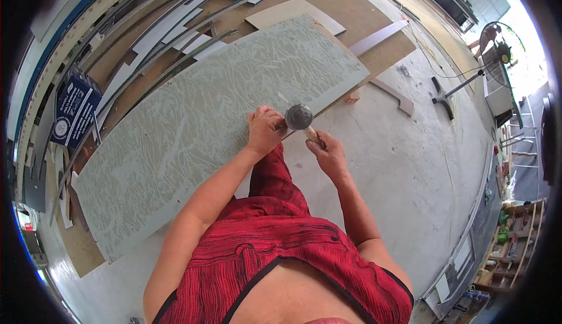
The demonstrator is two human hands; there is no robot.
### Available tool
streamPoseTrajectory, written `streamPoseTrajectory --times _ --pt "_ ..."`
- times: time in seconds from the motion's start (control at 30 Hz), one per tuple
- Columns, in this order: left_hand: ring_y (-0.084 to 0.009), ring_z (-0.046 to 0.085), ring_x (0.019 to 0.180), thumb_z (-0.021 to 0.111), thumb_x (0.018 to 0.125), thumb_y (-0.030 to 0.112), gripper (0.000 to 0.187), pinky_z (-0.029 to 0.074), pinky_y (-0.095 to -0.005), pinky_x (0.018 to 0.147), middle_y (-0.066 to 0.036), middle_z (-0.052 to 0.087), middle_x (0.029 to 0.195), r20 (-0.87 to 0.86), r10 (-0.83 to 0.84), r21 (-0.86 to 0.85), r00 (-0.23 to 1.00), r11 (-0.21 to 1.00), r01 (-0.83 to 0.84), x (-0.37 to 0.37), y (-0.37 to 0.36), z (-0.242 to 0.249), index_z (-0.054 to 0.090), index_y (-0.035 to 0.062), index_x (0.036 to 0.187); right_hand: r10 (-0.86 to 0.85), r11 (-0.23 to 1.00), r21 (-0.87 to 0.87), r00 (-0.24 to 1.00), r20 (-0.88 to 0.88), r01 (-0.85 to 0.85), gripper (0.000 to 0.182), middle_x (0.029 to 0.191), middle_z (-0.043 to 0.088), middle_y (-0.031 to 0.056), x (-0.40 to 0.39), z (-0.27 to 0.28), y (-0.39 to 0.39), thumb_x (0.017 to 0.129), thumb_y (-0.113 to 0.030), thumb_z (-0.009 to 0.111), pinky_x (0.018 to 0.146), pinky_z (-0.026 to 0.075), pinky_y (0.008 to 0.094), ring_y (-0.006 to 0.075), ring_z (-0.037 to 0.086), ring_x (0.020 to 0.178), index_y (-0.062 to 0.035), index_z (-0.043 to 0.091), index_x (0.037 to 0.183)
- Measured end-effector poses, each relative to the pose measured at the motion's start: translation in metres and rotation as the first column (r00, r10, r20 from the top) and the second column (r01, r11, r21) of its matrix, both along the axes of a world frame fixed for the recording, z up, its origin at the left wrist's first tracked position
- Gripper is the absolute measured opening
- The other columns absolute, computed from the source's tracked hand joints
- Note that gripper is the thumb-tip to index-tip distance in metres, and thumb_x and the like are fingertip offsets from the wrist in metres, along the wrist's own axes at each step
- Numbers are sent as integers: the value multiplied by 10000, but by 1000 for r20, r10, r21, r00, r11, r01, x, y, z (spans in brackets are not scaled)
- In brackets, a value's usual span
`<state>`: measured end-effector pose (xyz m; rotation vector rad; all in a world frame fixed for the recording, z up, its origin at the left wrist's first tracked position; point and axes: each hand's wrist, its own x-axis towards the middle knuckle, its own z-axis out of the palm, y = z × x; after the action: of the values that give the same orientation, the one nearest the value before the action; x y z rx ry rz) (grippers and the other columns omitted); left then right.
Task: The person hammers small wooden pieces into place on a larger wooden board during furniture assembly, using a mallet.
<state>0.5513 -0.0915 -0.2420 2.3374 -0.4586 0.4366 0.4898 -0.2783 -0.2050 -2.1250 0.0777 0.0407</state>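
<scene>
My right hand [329, 153] is wrapped round the pale wooden handle of a rubber mallet [299, 116]. The mallet's dark round head is raised close beside my left hand [266, 128], near the edge of a large greenish-grey board [193, 130] with glue-like streaks over its surface. My left hand rests at that edge with its fingers curled together; what they pinch, if anything, is hidden. The board lies flat on a larger brown sheet [88, 256].
Long cut strips [170, 31] and a pale panel [295, 14] lie beyond the board. A blue box [76, 108] stands at the left. On the concrete floor [398, 177] are an offcut [393, 96] and a standing fan [501, 51]. A wooden rack [515, 245] is at the right.
</scene>
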Motion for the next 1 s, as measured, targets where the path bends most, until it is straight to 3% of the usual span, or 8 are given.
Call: streamPoseTrajectory --times 0.23,0.33,0.47,0.57,0.77,0.83,0.93,1.0 --pt "-169 476 997 666 640 198 49 267 -369 842 70 620 840 -58 -2 -21 998 1000 1 -2 2 -2 645 177 680 -68 986 158 995 77 55 275 614 497 88 1 -6 -2 765 -208 644 545 396 301 132 465 571 -36 586 971" --pt "-166 475 1000 661 646 201 43 268 -372 846 71 621 838 -22 2 -11 1000 1000 -2 0 1 -3 644 171 671 17 1000 -1 999 42 -17 290 611 493 70 4 -16 -6 770 -189 643 546 397 293 120 464 573 -28 588 1005" --pt "-179 478 1013 659 641 187 56 276 -397 874 54 621 846 -47 -15 -19 999 1000 14 0 4 -6 644 150 680 -40 991 128 999 26 37 295 620 496 37 3 -9 -4 776 -169 635 532 392 277 100 455 565 -22 591 1027" --pt "-202 494 996 659 635 171 87 308 -397 886 10 613 857 -43 -58 -82 997 995 54 1 11 -4 634 114 697 -67 974 221 997 48 54 279 623 492 8 6 6 -1 781 -157 627 509 375 252 75 439 554 -16 593 1020" --pt "-264 531 929 655 628 158 136 415 -365 791 -64 590 850 -94 -183 -235 979 959 157 2 37 -4 618 78 731 -14 992 123 998 68 6 296 705 523 -33 12 17 5 790 -147 629 509 402 205 47 464 600 -22 594 1056" --pt "-267 544 910 660 649 175 163 433 -359 780 -75 588 858 -78 -208 -234 975 954 185 -2 50 -2 609 65 759 -20 988 153 996 86 6 279 679 514 -15 7 27 9 783 -130 629 515 390 229 59 454 585 -16 590 1034" --pt "-275 550 899 654 677 190 182 445 -365 782 -85 585 876 29 -78 -132 997 988 81 -11 97 15 604 54 786 19 977 207 990 140 -48 258 663 503 -11 9 23 19 783 -100 618 515 382 236 61 450 581 -17 588 1025" --pt "-283 551 902 645 692 197 187 447 -373 788 -92 584 902 47 54 -44 997 998 -52 -15 149 25 608 52 804 104 987 117 991 81 -113 254 672 506 -4 13 34 34 790 -92 607 521 388 240 62 456 591 -18 587 1032"
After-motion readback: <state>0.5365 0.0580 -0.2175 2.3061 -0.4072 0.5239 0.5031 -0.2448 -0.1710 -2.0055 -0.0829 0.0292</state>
